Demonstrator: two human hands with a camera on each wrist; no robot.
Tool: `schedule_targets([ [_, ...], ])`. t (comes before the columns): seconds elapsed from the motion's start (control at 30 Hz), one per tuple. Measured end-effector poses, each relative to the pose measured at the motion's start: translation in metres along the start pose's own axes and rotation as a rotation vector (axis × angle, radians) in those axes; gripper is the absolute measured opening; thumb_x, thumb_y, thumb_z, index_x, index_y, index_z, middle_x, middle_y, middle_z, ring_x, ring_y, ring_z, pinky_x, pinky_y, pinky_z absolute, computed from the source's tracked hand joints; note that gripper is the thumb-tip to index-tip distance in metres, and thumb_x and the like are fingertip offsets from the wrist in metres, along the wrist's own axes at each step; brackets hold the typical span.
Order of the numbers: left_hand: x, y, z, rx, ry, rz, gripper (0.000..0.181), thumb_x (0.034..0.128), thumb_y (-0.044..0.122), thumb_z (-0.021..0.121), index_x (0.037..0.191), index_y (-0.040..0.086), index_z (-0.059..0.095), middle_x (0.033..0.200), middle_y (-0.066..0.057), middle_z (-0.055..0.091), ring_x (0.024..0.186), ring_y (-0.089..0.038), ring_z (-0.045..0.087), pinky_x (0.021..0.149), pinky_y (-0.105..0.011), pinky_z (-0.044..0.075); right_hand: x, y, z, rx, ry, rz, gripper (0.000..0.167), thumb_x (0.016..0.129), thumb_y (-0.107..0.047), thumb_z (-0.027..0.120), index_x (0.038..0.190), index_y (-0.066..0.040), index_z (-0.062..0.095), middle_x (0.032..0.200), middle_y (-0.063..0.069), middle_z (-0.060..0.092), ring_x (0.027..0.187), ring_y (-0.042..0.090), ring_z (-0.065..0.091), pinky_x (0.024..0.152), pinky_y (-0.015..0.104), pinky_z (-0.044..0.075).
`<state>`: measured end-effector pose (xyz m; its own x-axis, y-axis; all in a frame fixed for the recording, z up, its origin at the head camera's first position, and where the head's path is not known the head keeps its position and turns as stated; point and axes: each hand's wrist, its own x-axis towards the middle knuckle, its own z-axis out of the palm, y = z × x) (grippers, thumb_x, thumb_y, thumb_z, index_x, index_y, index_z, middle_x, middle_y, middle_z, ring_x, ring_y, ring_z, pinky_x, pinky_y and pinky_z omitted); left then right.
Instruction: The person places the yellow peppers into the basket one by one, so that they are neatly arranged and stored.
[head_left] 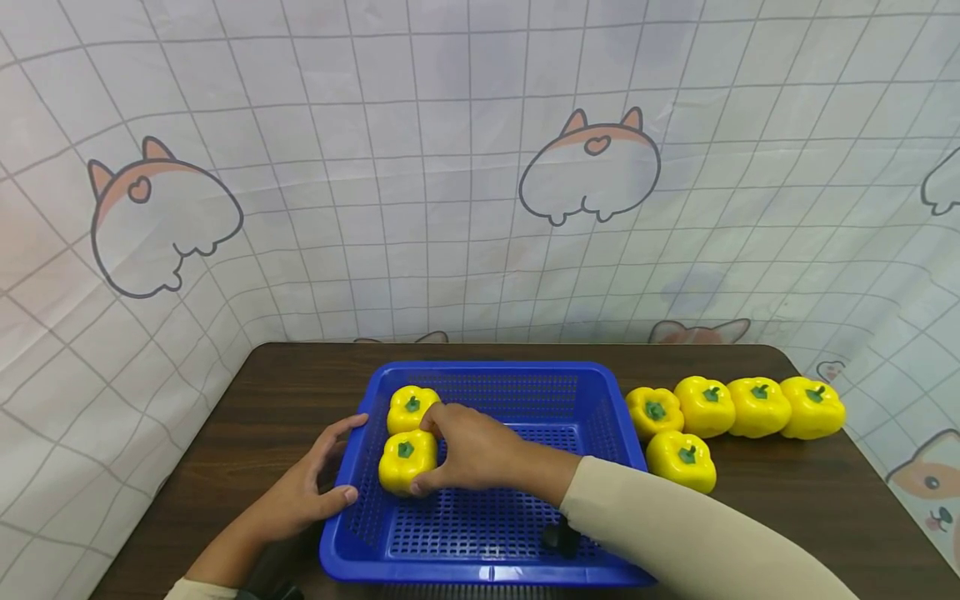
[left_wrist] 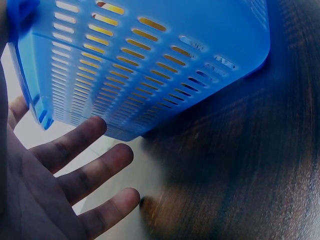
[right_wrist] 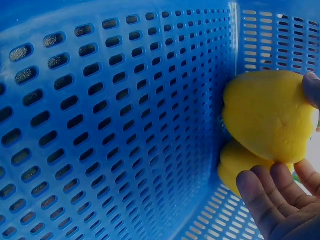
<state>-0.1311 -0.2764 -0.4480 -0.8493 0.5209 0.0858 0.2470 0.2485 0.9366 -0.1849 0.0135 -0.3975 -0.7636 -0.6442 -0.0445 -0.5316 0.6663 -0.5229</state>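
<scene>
My right hand (head_left: 476,450) reaches into a blue plastic basket (head_left: 487,573) and holds a yellow bell pepper (head_left: 406,465) between thumb and fingers. Just behind it, a second yellow bell pepper (head_left: 411,407) stands in the basket's left part. Both have green stems facing up in the head view. The right wrist view has the held pepper (right_wrist: 270,115) near the basket's perforated wall, the other partly hidden by it. My left hand (head_left: 303,483) is at the basket's left rim, thumb and a finger touching it. In the left wrist view, its other fingers (left_wrist: 95,175) are extended and spread.
Several more yellow bell peppers (head_left: 759,407) stand on the dark wooden table (head_left: 225,433), right of the basket, most in a row and one (head_left: 681,461) in front. A white gridded curtain (head_left: 420,200) with animal drawings hangs behind the table.
</scene>
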Motion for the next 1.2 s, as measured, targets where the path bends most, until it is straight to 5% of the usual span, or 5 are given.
schedule_targets([
  [0.57, 0.0, 0.001, 0.0, 0.0, -0.008, 0.017, 0.081, 0.0943, 0.01, 0.063, 0.161, 0.02, 0.017, 0.144, -0.039, 0.036, 0.119, -0.052, 0.054, 0.08, -0.041, 0.061, -0.001, -0.003, -0.001, 0.013, -0.003, 0.011, 0.085, 0.071, -0.063, 0.087, 0.135, -0.015, 0.058, 0.12, -0.002, 0.065, 0.106, 0.012, 0.061, 0.087, 0.033, 0.053],
  [1.2, 0.0, 0.001, 0.0, 0.064, 0.01, 0.021, 0.082, 0.0926, 0.011, 0.064, 0.161, 0.02, 0.019, 0.142, -0.037, 0.042, 0.118, -0.046, 0.058, 0.081, -0.04, 0.06, -0.028, 0.002, -0.049, -0.015, -0.027, 0.062, 0.086, 0.075, -0.068, 0.08, 0.142, -0.021, 0.054, 0.125, -0.004, 0.065, 0.107, 0.015, 0.062, 0.086, 0.038, 0.054],
])
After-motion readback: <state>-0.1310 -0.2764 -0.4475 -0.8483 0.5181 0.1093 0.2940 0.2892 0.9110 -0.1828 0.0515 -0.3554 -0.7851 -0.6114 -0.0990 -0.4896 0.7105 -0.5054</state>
